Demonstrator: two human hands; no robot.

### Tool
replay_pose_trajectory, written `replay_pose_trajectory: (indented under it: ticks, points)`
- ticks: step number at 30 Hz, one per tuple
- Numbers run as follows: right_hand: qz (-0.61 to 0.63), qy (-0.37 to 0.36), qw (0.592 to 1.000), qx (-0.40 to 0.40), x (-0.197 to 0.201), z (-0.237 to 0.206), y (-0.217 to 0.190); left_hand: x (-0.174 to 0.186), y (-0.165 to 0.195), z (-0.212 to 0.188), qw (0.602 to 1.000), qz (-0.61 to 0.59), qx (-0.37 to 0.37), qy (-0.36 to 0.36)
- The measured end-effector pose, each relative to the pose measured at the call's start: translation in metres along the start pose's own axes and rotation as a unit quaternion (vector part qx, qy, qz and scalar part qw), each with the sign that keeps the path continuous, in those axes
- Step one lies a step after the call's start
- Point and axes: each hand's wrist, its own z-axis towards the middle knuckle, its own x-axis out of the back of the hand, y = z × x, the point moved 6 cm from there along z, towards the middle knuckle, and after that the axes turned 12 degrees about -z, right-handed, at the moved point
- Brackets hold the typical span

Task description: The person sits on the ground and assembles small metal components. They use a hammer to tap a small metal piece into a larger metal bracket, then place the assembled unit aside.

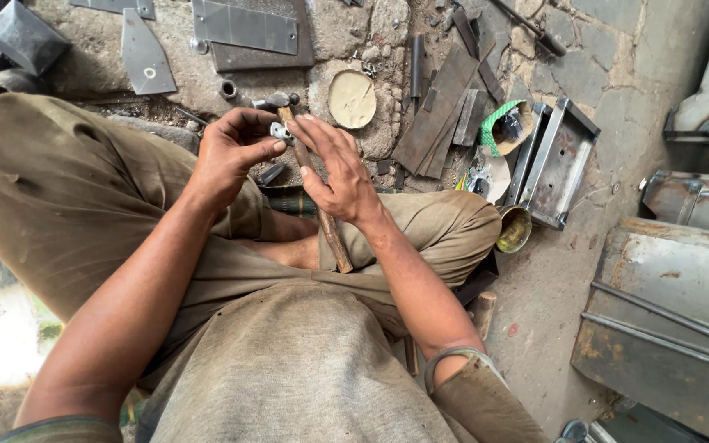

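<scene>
Seated worker, legs crossed, hands raised together above the lap. Left hand (231, 156) pinches a small pale metal piece (279, 130) between thumb and fingertips; grip closed on it. Right hand (340, 168) is wrapped loosely about the wooden handle of a hammer (322, 205), fingers extended toward the small piece, fingertips just beside it; whether they touch it cannot be told. The hammer's long axis runs steeply, slightly tilted: the dark steel head points away from the body at the top, just above the small piece, and the handle's butt end points back toward the lap, resting near the crossed trousers. Ground surface is rough stone and packed dirt (617, 74), dusty and uneven. Lying on it ahead of the hands: a round pale disc (352, 99), flat grey steel plates (244, 26), and a stack of rusty strips (441, 111). To the right lie a folded sheet-metal tray (558, 164), a small brass-coloured cup (514, 229), and larger grey metal boxes (674, 320).
</scene>
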Motion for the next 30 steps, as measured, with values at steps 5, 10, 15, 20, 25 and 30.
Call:
replay_pose_trajectory:
  ticks: [5,10,15,20,25,30]
  points:
    - [-0.024,-0.005,1.0,-0.009,0.002,-0.004,-0.006,0.003,-0.001,0.001,1.0,-0.03,-0.009,0.0]
    - [-0.04,0.035,0.999,0.009,0.0,-0.009,-0.011,0.006,-0.004,0.002,1.0,-0.03,-0.003,0.007]
    - [-0.065,0.09,0.993,0.027,-0.01,-0.013,-0.004,0.006,-0.003,0.002,0.999,-0.037,-0.004,0.015]
    - [-0.143,0.167,0.975,0.0,-0.023,-0.013,0.003,0.001,-0.004,-0.001,0.998,-0.06,0.028,0.007]
    - [-0.091,0.15,0.984,-0.043,-0.026,0.0,0.016,0.001,-0.005,-0.008,0.998,-0.029,0.055,0.032]
    - [-0.048,0.113,0.991,-0.057,-0.014,0.011,0.011,0.01,-0.008,-0.009,0.996,0.022,0.048,0.069]
